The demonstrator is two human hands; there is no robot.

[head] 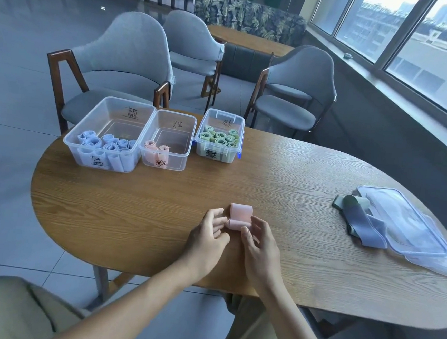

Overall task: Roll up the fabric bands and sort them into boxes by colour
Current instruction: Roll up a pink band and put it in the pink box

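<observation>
Step in hand: rolling pink fabric band (pixel 240 216) on oval wooden surface (pixel 160 204), near front edge. Left hand (pixel 209 235) and right hand (pixel 260 248) pinch roll's near end, one at each side; far stretch flat, unrolled.

Next, judged: finish roll, carry to middle clear plastic box (pixel 168 139), holding two pink rolls.

Counts: three boxes; blue-roll box (pixel 107 133) roughly eight; green-roll box (pixel 219 137) about nine. Unrolled at right: one green band (pixel 348 203), one grey-blue band (pixel 367 226), beside clear lids (pixel 410 229).

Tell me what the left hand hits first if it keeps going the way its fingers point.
The left hand points up and right at the pink band, which its fingers already touch. So that comes first; beyond it is bare table.
</observation>
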